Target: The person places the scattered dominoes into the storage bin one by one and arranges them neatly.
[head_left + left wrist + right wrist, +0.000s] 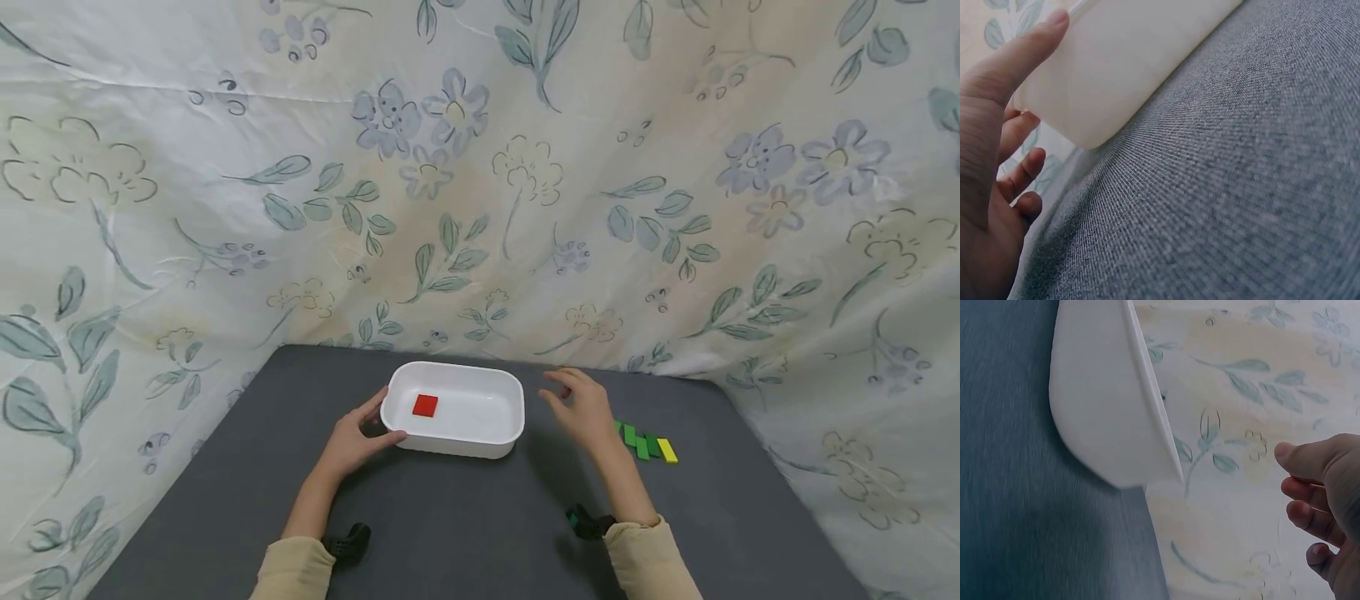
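Observation:
A white rectangular plastic container [453, 447] rests on the dark cloth-covered table, with a flat red square piece [425, 406] lying inside toward its left end. My left hand [358, 435] grips the container's left end. In the left wrist view, the thumb [1047, 32] lies along the rim while the index finger reaches the end wall; the other fingers curl below. To the right of the container my right hand [583, 407] hovers with loosely bent fingers and nothing in them. The right wrist view shows a gap between the right hand [1329, 500] and the container's wall [1100, 394].
Several small flat green blocks [642, 447] and a yellow block [667, 451] lie in a row on the table, right of the right forearm. A flowered cloth [465, 208] hangs along the table's back and side edges.

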